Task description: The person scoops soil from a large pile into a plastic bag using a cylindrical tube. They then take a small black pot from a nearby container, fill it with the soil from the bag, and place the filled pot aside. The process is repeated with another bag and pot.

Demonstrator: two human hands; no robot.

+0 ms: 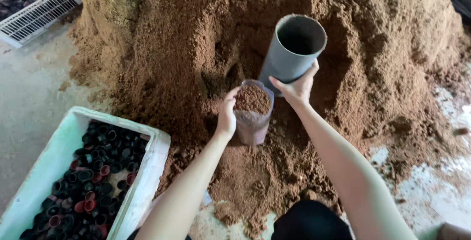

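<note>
Closest in, at about 7 o'clock, there's a pale foam box (158,144) packed with small black and red plastic rings (93,171), parked right by the left arm so it's within easy reach. Moving out to the middle of the view, the left hand (226,115) has its grip wrapped around the side of a clear plastic bag (252,122) that's standing upright and filled to the brim with brown sawdust-like mix, holding it steady so it doesn't slump. Just past it at 1 o'clock, the right hand (297,87) grips the lower wall of a grey plastic tube (293,48), fingers curled round it, the tube tilted with its open mouth up; looks empty, though the inside's too dark to be sure. Behind it all rises the big brown heap (206,34), and way off at 10 o'clock sits a white crate (34,16).
</note>
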